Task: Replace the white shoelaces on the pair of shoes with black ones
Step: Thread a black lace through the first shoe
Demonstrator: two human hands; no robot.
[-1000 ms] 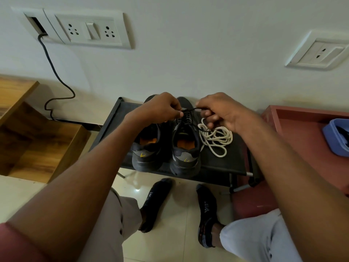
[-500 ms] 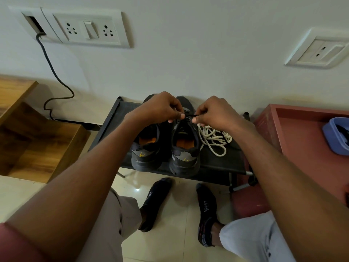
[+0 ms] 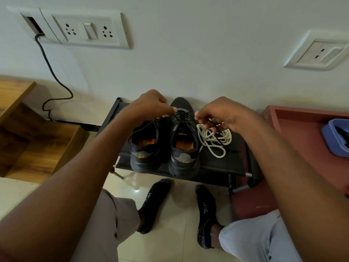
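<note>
On the low dark rack [image 3: 217, 163], the left shoe [image 3: 145, 146] sits by the right shoe [image 3: 184, 144]. The left hand [image 3: 151, 106] pinches one black lace [image 3: 145, 127] end; the right hand [image 3: 221, 114], fingers curled, grips the other. A second ago the hands met; now they have pulled apart, likely snugging the lacing. The white laces [image 3: 214, 138] lie discarded on the right.

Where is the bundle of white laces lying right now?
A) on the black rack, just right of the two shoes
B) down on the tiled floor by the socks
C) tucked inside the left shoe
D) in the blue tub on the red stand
A: the white laces lie coiled on the black rack beside the right shoe, under the right hand.
</note>
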